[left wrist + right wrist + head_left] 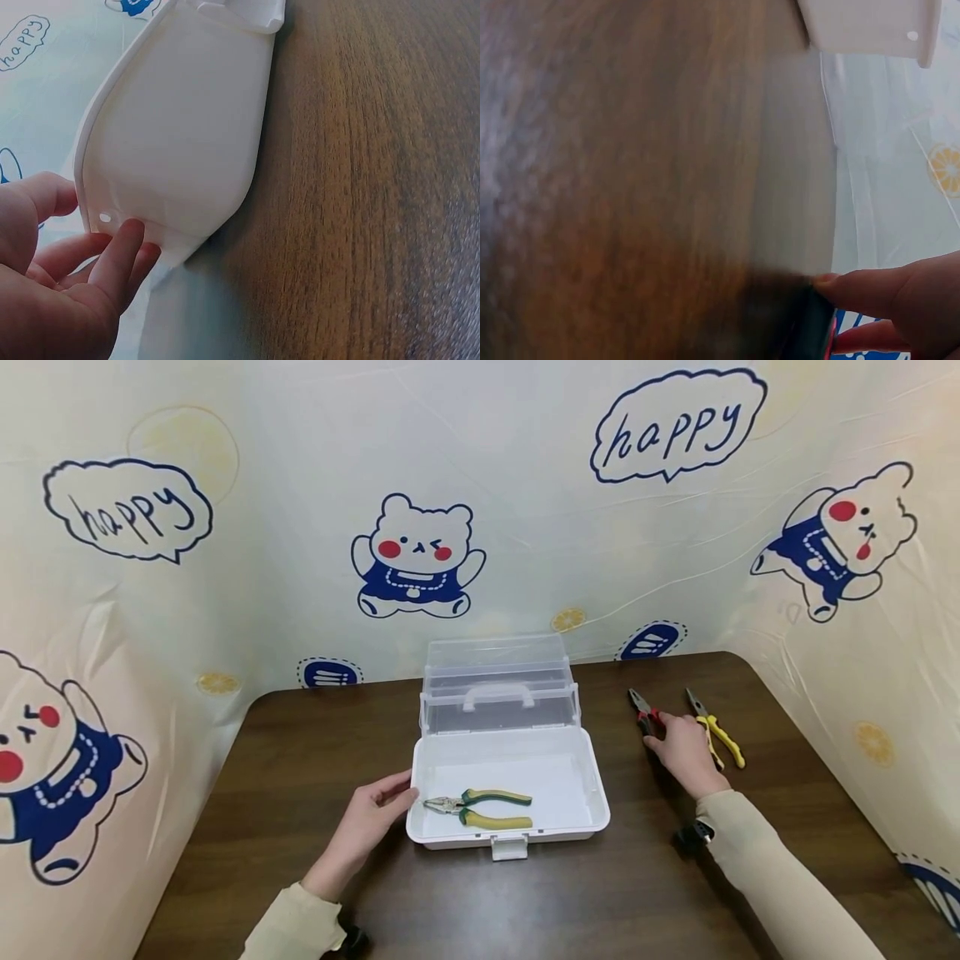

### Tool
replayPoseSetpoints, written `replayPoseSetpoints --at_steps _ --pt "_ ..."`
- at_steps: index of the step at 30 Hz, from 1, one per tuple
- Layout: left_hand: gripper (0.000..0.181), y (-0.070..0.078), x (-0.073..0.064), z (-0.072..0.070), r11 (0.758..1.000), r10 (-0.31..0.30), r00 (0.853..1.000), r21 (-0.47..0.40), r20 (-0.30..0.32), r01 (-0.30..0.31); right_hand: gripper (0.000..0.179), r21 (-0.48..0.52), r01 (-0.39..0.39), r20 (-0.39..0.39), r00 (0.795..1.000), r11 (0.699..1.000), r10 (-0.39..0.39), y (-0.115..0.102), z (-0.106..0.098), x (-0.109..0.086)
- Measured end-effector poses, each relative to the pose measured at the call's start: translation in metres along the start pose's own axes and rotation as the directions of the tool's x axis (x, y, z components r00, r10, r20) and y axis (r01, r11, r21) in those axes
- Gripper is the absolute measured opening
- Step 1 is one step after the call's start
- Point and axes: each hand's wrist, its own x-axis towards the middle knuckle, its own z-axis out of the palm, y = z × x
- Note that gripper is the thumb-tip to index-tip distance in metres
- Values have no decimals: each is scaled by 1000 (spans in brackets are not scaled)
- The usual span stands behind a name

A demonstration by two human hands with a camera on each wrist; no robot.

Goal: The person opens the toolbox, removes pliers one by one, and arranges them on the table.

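Note:
A white plastic toolbox (pixel 600 810) stands on the table with its clear lid tipped back. Inside it lies a pair of combination pliers (pixel 495 821) with green and yellow handles. My left hand (pixel 366 817) grips the box's left wall, thumb at the rim and fingers against the outside (pixel 124 251). To the right of the box, my right hand (pixel 684 750) pinches the handles of red and black pliers (pixel 639 703); in the right wrist view the thumb lies against the dark handle (pixel 810 326). Long-nose pliers (pixel 723 739) with yellow and black handles lie just beyond that hand.
The clear lid (pixel 495 681), with its handle, leans up behind the box. A white latch (pixel 510 848) hangs at the box's front. The dark wooden table (pixel 315 752) ends at a printed cloth backdrop (pixel 525 552) behind and at both sides.

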Motion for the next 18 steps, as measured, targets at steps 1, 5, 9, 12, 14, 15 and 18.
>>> replayPoseSetpoints --at_steps 1,5,9,12,14,15,18 --pt "43 0 0 0 1000 0 1000 1 0 0 53 1 -1 13 1000 1000 1 0 -1 0" --pt "44 1 0 -1 1000 0 1000 11 6 0 58 21 -6 89 996 1000 5 4 -5 3" --pt "45 1 -1 -1 1000 2 1000 4 11 -2 61 50 -25 158 987 998 17 7 -10 2" --pt "45 1 -1 -2 1000 4 1000 2 13 -4 62 61 -32 171 985 998 21 8 -11 0" --pt "44 1 -1 -2 1000 1 1000 -2 13 -1 60 65 -31 163 986 997 20 7 -11 -1" --pt "45 1 0 -1 1000 -1 1000 -3 13 1 59 68 -31 157 987 997 20 7 -11 -2" --pt "44 1 -1 -1 1000 -7 1000 -7 11 7 56 70 -29 129 991 997 20 7 -10 -4"
